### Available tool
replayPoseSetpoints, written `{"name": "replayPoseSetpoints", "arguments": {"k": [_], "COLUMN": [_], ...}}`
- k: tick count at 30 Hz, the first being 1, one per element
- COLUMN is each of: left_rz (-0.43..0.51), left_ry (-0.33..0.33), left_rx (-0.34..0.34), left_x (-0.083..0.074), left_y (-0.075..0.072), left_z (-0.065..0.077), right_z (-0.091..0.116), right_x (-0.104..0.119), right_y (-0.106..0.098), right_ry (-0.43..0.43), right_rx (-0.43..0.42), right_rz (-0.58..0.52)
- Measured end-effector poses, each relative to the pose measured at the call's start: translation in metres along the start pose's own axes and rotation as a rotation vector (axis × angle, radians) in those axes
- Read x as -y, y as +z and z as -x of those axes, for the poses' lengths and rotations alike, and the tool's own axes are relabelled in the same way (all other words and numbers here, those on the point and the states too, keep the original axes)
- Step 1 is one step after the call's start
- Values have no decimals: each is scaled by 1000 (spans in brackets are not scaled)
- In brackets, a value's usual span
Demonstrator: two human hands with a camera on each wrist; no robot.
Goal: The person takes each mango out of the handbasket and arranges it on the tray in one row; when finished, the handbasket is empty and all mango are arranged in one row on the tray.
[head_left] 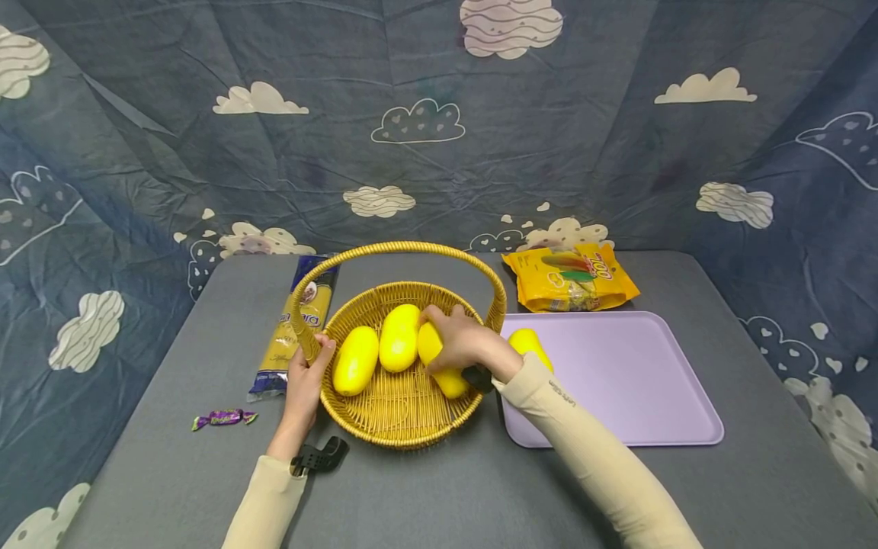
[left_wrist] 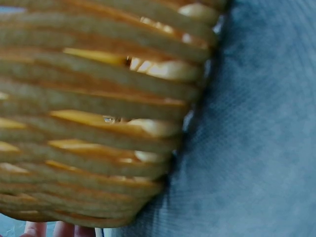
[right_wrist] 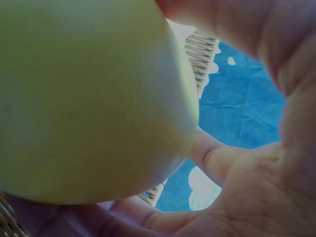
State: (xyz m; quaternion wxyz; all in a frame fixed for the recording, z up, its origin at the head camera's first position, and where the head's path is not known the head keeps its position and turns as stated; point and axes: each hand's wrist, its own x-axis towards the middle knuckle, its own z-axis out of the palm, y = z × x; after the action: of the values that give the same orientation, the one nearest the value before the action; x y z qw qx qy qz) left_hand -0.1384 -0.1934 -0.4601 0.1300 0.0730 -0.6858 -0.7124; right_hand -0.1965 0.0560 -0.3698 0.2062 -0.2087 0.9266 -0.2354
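A woven basket [head_left: 394,419] with a tall arched handle [head_left: 405,248] stands at the table's middle. My left hand [head_left: 304,385] grips its left side, where the handle meets the rim; in the left wrist view the fingertips [left_wrist: 61,230] show below the weave. Inside the basket's right part, my right hand [head_left: 463,341] holds a smooth yellow oblong fruit [head_left: 450,383], thumb and fingers curled round it. That fruit [right_wrist: 89,98] fills much of the right wrist view. Two more yellow fruits, one at left [head_left: 356,361] and one in the middle [head_left: 399,338], lie in the basket.
A lilac tray [head_left: 617,381] lies at right, with another yellow fruit [head_left: 528,347] on its left end, partly behind my right forearm. An orange-yellow packet [head_left: 572,278] sits behind the tray. A pasta bag [head_left: 284,351] and a purple-wrapped candy [head_left: 224,418] lie left of the basket.
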Motion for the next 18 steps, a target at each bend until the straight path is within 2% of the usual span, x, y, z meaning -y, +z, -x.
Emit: {"name": "replayPoseSetpoints", "arguments": {"k": [18], "left_rz": [-8], "left_ry": [-6], "left_rx": [-3], "left_x": [-1], "left_y": [0], "left_z": [0], "right_z": [14], "right_x": [8], "right_y": [-1], "right_ry": [-110], "right_rx": [-102], "right_rz": [-37]}}
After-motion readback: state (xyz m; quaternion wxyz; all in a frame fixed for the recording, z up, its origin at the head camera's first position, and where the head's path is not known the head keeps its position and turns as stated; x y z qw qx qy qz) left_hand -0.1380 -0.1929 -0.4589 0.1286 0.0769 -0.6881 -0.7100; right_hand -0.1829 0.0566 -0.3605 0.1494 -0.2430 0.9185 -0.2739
